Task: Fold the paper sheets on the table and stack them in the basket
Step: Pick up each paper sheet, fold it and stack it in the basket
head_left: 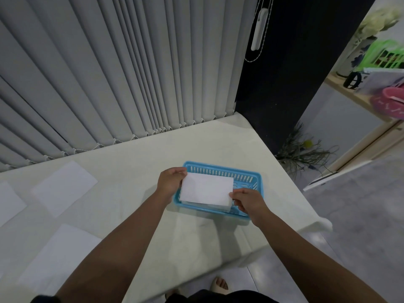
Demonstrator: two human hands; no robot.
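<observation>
A folded white paper sheet (206, 188) is held over the blue plastic basket (220, 170), which stands on the cream table toward its right side. My left hand (171, 179) grips the sheet's far left corner. My right hand (247, 199) pinches its near right corner. Under the held sheet, more folded white paper (218, 207) lies stacked inside the basket. Three unfolded white sheets lie flat on the left of the table: one at the back (64, 188), one at the left edge (9, 204) and one near the front (59, 256).
The cream table (142, 162) ends at grey vertical blinds (109, 73) behind and drops off at its right edge to a grey floor. A shelf with a green basket (384, 54) and pink items stands far right. My foot (219, 284) shows below the table's front edge.
</observation>
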